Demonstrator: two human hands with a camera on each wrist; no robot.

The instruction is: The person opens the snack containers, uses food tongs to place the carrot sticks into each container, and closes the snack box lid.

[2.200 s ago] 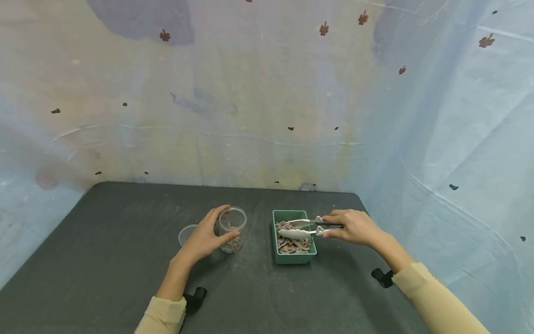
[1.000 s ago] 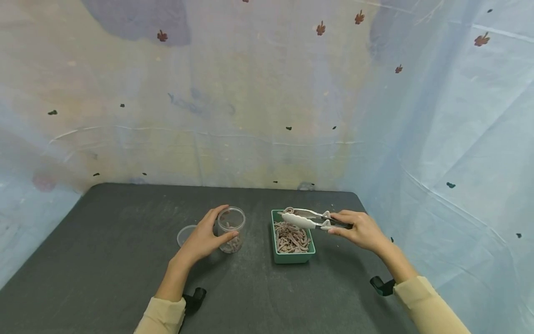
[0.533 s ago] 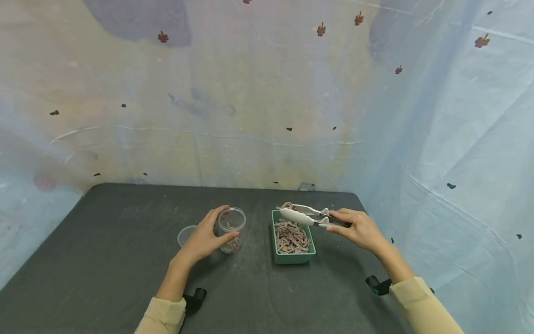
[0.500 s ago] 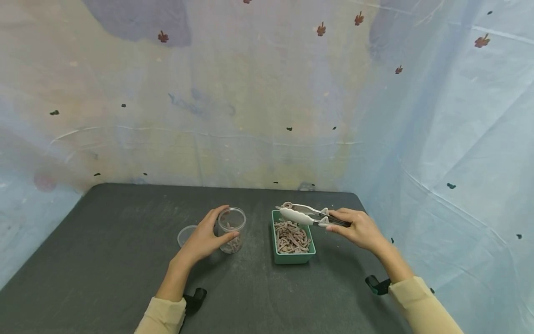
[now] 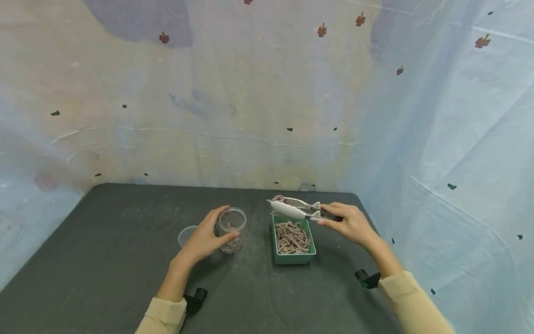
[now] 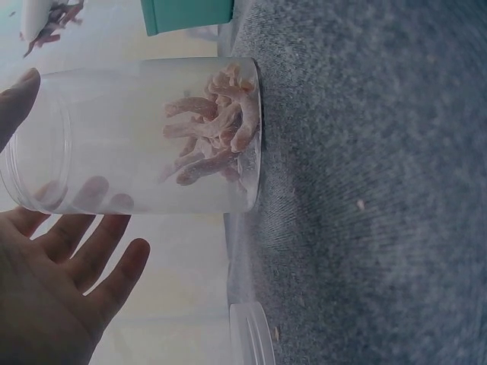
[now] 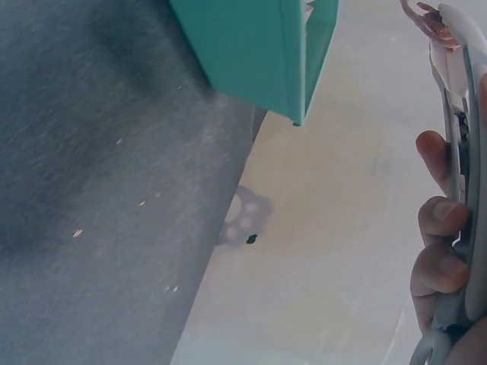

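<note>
My left hand (image 5: 204, 239) holds a clear plastic jar (image 5: 233, 226) between thumb and fingers near its open rim. The jar stands upright on the table, and powdery, brownish-pink curled strips (image 6: 213, 125) fill the lower part of it. In my right hand (image 5: 349, 222) is a pair of tongs (image 5: 292, 211) with white tips, gripped by the handles. A few strips (image 5: 278, 199) are caught between the tips, over the far left corner of a green rectangular box (image 5: 293, 259). More of the same strips (image 5: 292, 239) lie inside that box.
A clear round lid (image 5: 186, 235) lies on the dark table (image 5: 125, 260) left of the jar, partly hidden by the left hand. Small light crumbs (image 7: 77, 233) are scattered on the tabletop. A patterned plastic sheet (image 5: 250, 93) hangs behind and at the right.
The tongs have come up out of the green box with strips between their tips and have moved left and away, toward the jar. The left hand and jar have stayed put.
</note>
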